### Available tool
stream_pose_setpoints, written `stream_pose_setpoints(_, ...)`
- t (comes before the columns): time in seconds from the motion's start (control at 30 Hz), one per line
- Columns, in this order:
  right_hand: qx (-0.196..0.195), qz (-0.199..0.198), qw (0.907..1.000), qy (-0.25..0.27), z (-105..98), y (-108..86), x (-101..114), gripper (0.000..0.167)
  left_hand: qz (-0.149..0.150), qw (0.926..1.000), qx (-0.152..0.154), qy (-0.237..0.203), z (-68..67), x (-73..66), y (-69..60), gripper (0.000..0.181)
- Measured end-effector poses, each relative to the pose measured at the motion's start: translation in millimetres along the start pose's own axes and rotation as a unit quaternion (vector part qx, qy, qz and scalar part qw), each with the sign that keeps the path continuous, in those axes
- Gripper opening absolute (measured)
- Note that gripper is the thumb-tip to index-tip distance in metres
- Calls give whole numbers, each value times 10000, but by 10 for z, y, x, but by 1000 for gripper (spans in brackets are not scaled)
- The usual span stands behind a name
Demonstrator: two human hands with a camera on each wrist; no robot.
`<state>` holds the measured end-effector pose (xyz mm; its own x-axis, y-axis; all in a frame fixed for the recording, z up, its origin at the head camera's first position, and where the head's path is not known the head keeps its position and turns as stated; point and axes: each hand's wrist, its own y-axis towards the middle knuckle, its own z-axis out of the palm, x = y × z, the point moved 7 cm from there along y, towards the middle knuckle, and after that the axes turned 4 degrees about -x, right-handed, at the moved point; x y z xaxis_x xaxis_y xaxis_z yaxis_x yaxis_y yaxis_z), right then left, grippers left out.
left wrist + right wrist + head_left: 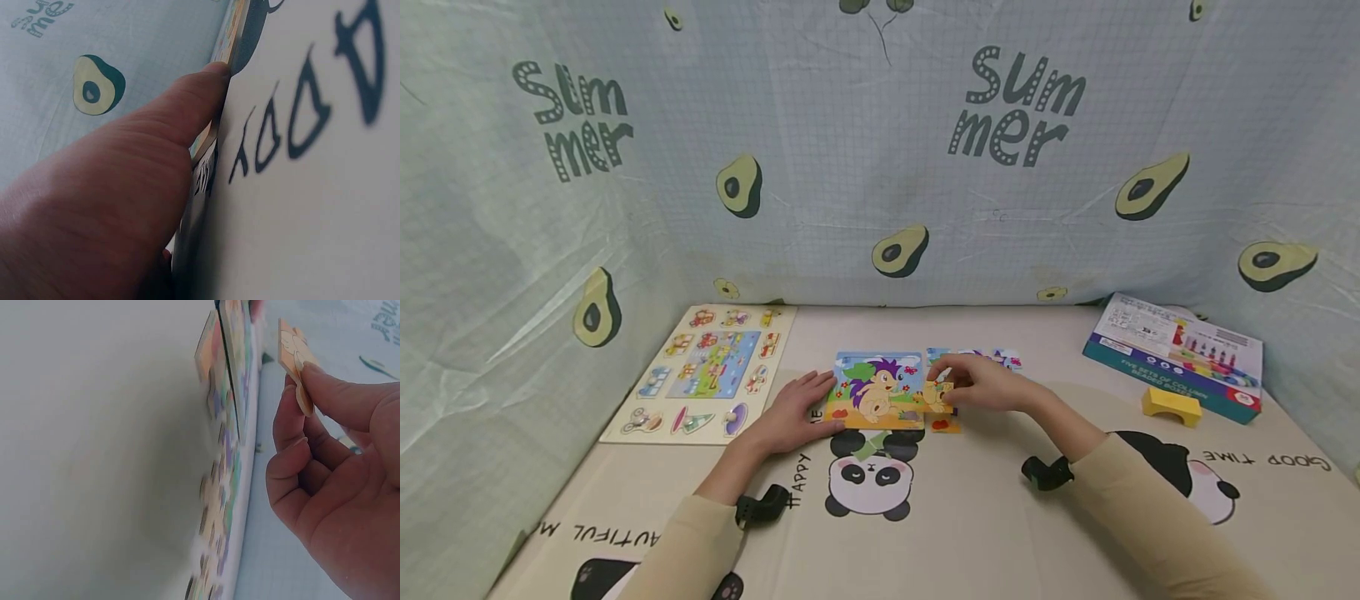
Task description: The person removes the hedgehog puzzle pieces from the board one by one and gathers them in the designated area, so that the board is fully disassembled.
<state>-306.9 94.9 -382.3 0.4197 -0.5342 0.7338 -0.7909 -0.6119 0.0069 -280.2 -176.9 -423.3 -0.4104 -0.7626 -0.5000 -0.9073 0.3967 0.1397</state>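
A hedgehog picture puzzle board [872, 392] lies flat on the table in the head view. My left hand [793, 417] rests at its left side, fingers extended, thumb along the lower left corner. In the left wrist view the left thumb [187, 100] touches the board's edge [236, 37]. With thumb and fingers, my right hand [988, 385] pinches an orange puzzle piece [291, 349], held up off the table in the right wrist view. In the head view that piece is over the board's right edge. Loose puzzle pieces [945, 426] lie beneath and beyond the right hand.
A wooden peg puzzle board [715, 375] with vehicle pictures lies at the left. At the right are a flat box [1176, 354] and a yellow arch block [1171, 406]. A printed cloth covers the table, and an avocado-patterned curtain [820, 217] hangs behind.
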Motion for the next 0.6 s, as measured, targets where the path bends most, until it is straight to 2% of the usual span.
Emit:
stream_pose_setpoints(0.37, 48, 124, 9998, 155, -120, -222, -233, 26, 23, 10000, -24, 1, 11, 10, 2, 81)
stream_pose_setpoints(0.6, 96, 188, 9998, 36, -158, -346, -347, 25, 41, 10000, -21, -29, 8, 7, 1, 81)
